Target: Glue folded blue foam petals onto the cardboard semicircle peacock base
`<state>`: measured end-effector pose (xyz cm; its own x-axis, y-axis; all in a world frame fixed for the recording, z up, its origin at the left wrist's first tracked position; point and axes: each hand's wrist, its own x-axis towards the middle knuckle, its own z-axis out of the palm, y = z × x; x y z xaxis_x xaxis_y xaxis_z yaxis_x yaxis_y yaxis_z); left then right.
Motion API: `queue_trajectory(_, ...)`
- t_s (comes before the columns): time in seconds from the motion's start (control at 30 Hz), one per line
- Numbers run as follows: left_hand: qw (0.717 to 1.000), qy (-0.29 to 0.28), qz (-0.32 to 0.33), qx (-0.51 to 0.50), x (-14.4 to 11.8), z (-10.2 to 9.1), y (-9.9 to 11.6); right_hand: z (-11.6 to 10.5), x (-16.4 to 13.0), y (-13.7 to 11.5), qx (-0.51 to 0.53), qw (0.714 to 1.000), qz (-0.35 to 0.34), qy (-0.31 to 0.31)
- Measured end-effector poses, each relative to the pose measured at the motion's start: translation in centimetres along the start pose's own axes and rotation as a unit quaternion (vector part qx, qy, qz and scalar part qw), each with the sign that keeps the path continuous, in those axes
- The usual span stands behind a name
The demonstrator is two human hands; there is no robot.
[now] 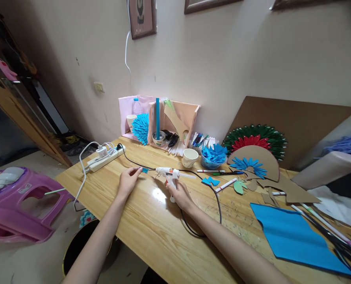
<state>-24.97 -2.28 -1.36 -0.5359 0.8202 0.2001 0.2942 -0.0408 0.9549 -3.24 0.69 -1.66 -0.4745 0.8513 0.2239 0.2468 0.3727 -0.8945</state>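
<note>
My right hand [179, 194] is wrapped round the handle of a white hot glue gun [167, 172], whose nozzle points left. A clear glue stick [188, 176] pokes out of its back end. Between the fingertips of my left hand [130, 179] is a small blue foam piece [145, 170], just left of the nozzle. Whether the nozzle touches the piece I cannot tell. Further right, blue foam scraps [210, 181] lie near a white marker [226, 184]. A blue foam flower [249, 166] sits on a rounded cardboard piece [265, 156].
A white power strip [107, 158] lies at the table's left edge, and a black cord [219, 205] loops around my right hand. Behind stand a paper cup [190, 157] and a bowl of blue pieces [213, 156]. A blue foam sheet [296, 236] covers the right front.
</note>
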Motion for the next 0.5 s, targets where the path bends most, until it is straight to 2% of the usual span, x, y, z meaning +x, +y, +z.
queue_trajectory(0.17, 1.000, 0.000, -0.022, -0.012, 0.4, -0.2, -0.5, 1.4, 3.4, -0.7, -0.079, 0.996, -0.012, 0.044)
queue_trajectory(0.27, 1.000, 0.003, -0.023, -0.014, 0.5, -0.1, -0.6, 3.1, 5.9, -1.1, -0.190, 0.980, 0.015, 0.059)
queue_trajectory(0.33, 0.999, 0.018, -0.031, -0.027, 0.3, -0.1, -0.4, 3.9, 6.9, -1.3, -0.214, 0.975, 0.026, 0.055)
queue_trajectory(0.43, 0.997, 0.021, -0.055, -0.054, -1.1, 0.0, 0.3, 3.9, 7.0, -1.4, -0.218, 0.974, 0.032, 0.044)
queue_trajectory(0.5, 0.994, -0.001, -0.080, -0.069, -2.5, 0.2, 1.0, 2.8, 5.9, -1.2, -0.214, 0.976, 0.020, 0.029)
